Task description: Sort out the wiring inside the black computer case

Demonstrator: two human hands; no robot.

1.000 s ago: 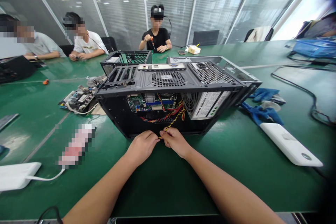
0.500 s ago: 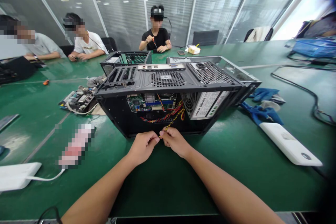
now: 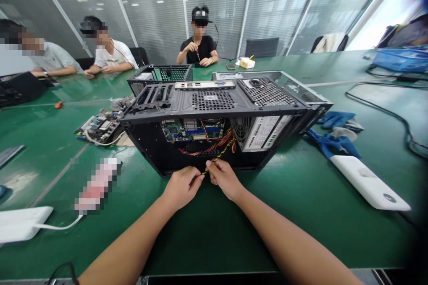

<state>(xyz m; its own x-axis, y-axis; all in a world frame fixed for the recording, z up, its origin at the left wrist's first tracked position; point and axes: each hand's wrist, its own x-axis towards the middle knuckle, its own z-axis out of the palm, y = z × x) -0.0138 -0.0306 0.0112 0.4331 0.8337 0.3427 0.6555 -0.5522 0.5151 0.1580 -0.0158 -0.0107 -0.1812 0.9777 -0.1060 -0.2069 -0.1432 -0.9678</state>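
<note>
An open black computer case (image 3: pixel 180 109) lies in front of me, its inside facing my way. Out of it runs a twisted yellow-and-black cable (image 3: pixel 219 155), pinched by both hands at its near end. My left hand (image 3: pixel 183 185) is closed on the cable's end, which the fingers hide. Just to the right, my right hand (image 3: pixel 222 178) grips the same cable a little further up. Within the case I see a green motherboard (image 3: pixel 174 130), a bundle of coloured wires (image 3: pixel 214 146) and a power supply (image 3: pixel 264 133) with a white label.
Left of the case lies a loose circuit board (image 3: pixel 102 124). A white power bank (image 3: pixel 369 182) and blue gloves (image 3: pixel 334 142) are on the right, another white power bank (image 3: pixel 23 222) at left. Across the green table (image 3: pixel 214 240), a person (image 3: pixel 199 46) holds a screwdriver; two people sit at left.
My hands have drawn slightly apart, the right one a little up and to the right, so more of the cable shows between them. The case has stayed in place.
</note>
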